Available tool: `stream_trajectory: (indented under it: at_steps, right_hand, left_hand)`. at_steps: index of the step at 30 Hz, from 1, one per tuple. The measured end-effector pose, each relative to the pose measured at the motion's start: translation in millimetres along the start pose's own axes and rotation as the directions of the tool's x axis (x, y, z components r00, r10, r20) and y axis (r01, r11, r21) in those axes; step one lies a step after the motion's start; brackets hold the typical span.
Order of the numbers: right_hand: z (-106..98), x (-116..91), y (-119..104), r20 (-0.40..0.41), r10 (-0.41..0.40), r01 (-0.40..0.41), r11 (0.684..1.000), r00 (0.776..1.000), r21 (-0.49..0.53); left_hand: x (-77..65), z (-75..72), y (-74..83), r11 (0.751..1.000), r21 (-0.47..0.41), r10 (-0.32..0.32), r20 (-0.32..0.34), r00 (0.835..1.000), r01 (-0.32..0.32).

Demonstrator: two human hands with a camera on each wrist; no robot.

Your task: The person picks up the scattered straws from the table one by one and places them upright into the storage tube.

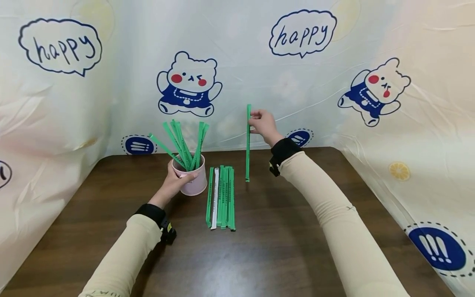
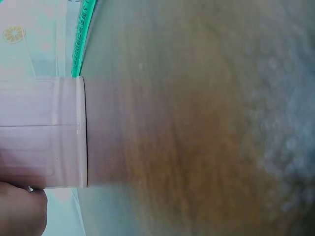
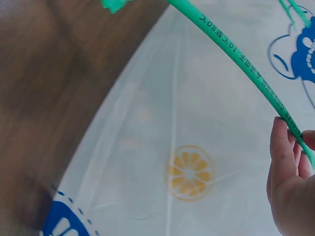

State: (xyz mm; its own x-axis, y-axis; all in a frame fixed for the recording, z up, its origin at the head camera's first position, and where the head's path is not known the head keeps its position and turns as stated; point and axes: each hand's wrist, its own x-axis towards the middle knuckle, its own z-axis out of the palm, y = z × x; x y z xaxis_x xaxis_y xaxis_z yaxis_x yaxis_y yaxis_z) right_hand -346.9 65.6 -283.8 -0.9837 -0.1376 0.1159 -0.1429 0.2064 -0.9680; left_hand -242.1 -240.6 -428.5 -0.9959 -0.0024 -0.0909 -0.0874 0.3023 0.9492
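Note:
A pink cup (image 1: 194,186) with several green wrapped straws (image 1: 179,142) standing in it is on the table at centre left in the head view. My left hand (image 1: 171,185) grips its side, the thumb lying across the front below the rim. In the left wrist view, part of that hand (image 2: 22,209) shows at the cup's wall (image 2: 44,132). Up to the right, my right hand (image 1: 262,123) pinches one green wrapped straw (image 1: 248,148) near its upper end, so it hangs upright. Printed lettering runs along this straw (image 3: 236,55) in the right wrist view.
Between the cup and the raised straw, a row of green wrapped straws (image 1: 224,198) with one white wrapped straw (image 1: 215,199) among them lies on the brown table (image 1: 230,268). A printed curtain (image 1: 237,74) with bears and "happy" bubbles hangs behind and around the table.

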Motion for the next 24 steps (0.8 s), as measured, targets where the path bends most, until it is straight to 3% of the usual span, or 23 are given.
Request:
stream_trajectory:
  at_steps: [11,24]
  right_hand:
    - [-3,4,-44,-0.061,-0.118,0.12,0.992,0.991,0.037]
    - [3,12,-91,-0.072,-0.132,0.14,0.984,0.989,0.112]
  left_hand:
    - [-4.1,1.3,0.6,1.0,0.0,0.015,-0.007,1.0,-0.015]
    - [-1.8,-0.2,0.3,1.0,-0.005,0.012,0.001,1.0,-0.012]
